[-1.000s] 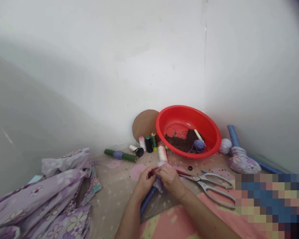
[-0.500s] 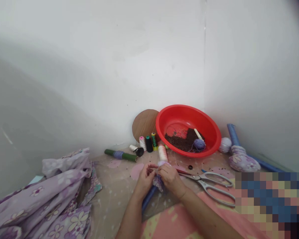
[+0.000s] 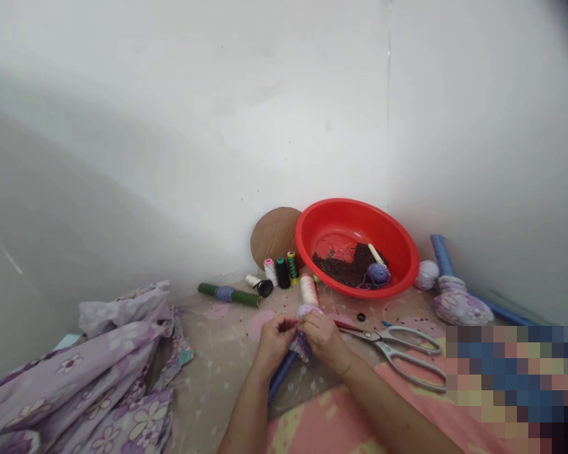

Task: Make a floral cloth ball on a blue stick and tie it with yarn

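My left hand [image 3: 275, 343] is closed, with thumb and fingertips pinched together at the left side of a purple floral cloth bundle [image 3: 301, 348]. Whatever lies between those fingertips is too small to make out. From the right, my right hand [image 3: 324, 340] is closed over the same bundle and hides most of it. A blue-wrapped stick [image 3: 282, 378] runs out from under the cloth toward me, between my forearms. Just beyond my fingers stands a pale pink and white thread cone [image 3: 308, 290]. Large scissors [image 3: 383, 343] lie right of my right hand.
Behind sits a red basin [image 3: 360, 217] with dark crumbly material, a purple yarn ball [image 3: 378, 274] and a white-handled tool. Several thread spools [image 3: 283, 274] and a green tube [image 3: 239, 297] stand or lie left. Floral fabric [image 3: 94, 359] is piled far left; a cloth-wrapped blue stick [image 3: 442, 258] leans right.
My left fingertips have drawn in closer to my right fingers over the cloth bundle. Everything else stays in place.
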A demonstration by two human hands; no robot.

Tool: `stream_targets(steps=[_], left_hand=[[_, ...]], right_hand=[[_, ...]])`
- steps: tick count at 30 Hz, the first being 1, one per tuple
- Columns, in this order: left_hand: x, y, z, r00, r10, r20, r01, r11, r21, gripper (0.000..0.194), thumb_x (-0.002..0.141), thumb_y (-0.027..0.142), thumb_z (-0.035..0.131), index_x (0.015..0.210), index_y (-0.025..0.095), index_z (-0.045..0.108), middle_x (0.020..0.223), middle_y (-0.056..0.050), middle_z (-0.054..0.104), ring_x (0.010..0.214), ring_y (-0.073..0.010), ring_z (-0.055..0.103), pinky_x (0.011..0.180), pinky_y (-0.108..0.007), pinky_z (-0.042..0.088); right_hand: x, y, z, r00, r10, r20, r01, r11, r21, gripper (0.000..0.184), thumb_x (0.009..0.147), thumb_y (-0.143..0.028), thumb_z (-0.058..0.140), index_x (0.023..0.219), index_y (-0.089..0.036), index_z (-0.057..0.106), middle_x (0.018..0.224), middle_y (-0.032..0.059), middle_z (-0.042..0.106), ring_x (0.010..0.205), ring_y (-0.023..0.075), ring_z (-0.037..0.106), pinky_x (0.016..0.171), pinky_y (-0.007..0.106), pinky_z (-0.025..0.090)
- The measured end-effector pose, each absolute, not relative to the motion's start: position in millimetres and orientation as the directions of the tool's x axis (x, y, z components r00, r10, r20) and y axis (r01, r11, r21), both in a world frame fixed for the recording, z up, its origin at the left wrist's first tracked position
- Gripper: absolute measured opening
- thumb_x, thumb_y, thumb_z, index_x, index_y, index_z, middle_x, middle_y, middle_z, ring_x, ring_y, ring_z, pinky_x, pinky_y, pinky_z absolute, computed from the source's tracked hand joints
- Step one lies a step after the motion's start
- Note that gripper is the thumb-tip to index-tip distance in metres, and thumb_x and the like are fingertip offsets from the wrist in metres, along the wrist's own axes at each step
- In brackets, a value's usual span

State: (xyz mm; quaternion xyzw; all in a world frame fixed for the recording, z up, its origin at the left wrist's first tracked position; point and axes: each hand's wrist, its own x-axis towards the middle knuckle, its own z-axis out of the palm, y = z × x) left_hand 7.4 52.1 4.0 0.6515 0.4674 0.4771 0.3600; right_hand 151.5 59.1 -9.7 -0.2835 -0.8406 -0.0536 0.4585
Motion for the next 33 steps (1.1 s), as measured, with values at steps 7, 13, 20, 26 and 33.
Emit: stream_targets(steps=[7,13,20,26,33], left_hand=[[10.6,48.7,8.7,-0.044,0.971,0.234,0.067,-0.231,0.971,0.02,0.059,0.027,0.063,0.071,0.013,0.06,0.063,-0.001,0.057,0.057,-0.0113,0.05,0.054,-0.022,0.04],[10.3,47.6,10.3,-0.05,0.989,0.141,-0.117,-0.146,0.982,0.03,0.052,0.025,0.067,0.078,0.013,0.057,0.062,0.001,0.054,0.054,-0.0087,0.049,0.051,-0.02,0.039],[9.3,47.6,8.1,-0.033,0.99,0.137,-0.142,-0.14,0.98,0.03,0.058,0.025,0.065,0.084,0.013,0.057,0.07,0.0,0.056,0.061,-0.0098,0.051,0.056,-0.021,0.04],[9.2,46.8,10.4,0.011,0.988,0.156,0.083,-0.156,0.984,0.023,0.055,0.028,0.067,0.07,0.011,0.062,0.067,-0.003,0.062,0.065,-0.0149,0.054,0.064,-0.026,0.041],[6.9,43.0,16.0,0.103,0.986,0.134,0.092,-0.144,0.985,0.019,0.058,0.022,0.062,0.073,0.01,0.065,0.067,-0.004,0.064,0.063,-0.0147,0.053,0.062,-0.025,0.039]], right_hand=[[151.9,60.7,-9.3,-0.386,0.436,0.813,0.549,0.816,-0.177,0.029,0.083,-0.011,0.031,0.065,-0.015,0.053,0.065,0.0054,0.051,0.068,0.0155,0.044,0.061,0.028,0.037],[148.9,62.1,-10.2,-0.407,0.488,0.772,0.655,0.745,-0.126,0.02,0.082,-0.014,0.036,0.072,-0.015,0.054,0.068,0.0057,0.052,0.07,0.017,0.045,0.062,0.029,0.035],[147.3,59.9,-6.2,-0.422,0.484,0.766,0.699,0.712,-0.064,0.017,0.08,-0.013,0.042,0.067,-0.015,0.052,0.067,0.0055,0.051,0.068,0.0175,0.044,0.061,0.029,0.034],[146.9,59.9,-8.9,-0.391,0.513,0.764,0.714,0.693,-0.1,0.02,0.079,-0.011,0.039,0.064,-0.015,0.052,0.067,0.0059,0.05,0.068,0.0177,0.043,0.06,0.029,0.033],[148.0,57.7,-6.2,-0.392,0.524,0.756,0.688,0.712,-0.137,0.017,0.078,-0.011,0.041,0.071,-0.015,0.056,0.068,0.0059,0.051,0.071,0.0182,0.043,0.063,0.029,0.034]])
